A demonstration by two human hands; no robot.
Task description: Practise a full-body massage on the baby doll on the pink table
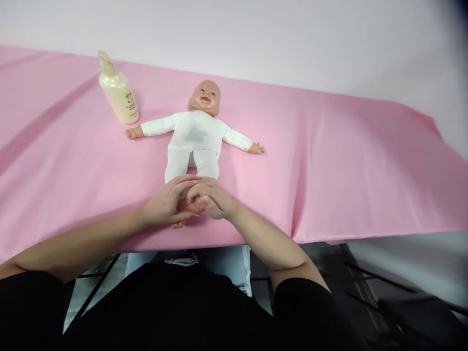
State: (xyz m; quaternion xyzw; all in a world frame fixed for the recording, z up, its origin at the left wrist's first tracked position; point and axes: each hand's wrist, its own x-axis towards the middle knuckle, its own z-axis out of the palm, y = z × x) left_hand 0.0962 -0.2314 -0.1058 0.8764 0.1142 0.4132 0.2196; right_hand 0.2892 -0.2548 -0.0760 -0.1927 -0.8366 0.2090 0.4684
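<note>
Head view: a baby doll (193, 136) in a white suit lies on its back on a table (347, 161) draped in pink cloth, head toward the far wall, arms spread, feet at the near edge. The left hand (166, 202) and the right hand (212, 197) meet over the doll's feet; both are curled closed around them, the fingers overlapping, and one bare foot shows just beneath the left hand. A cream pump bottle (117, 92) stands upright at far left, near the doll's outstretched arm but apart from it, untouched by either hand. By the look of it, the work is at the feet; the trunk and arms lie untouched. The feet sit right at the near edge. Open cloth stretches wide to the right.
</note>
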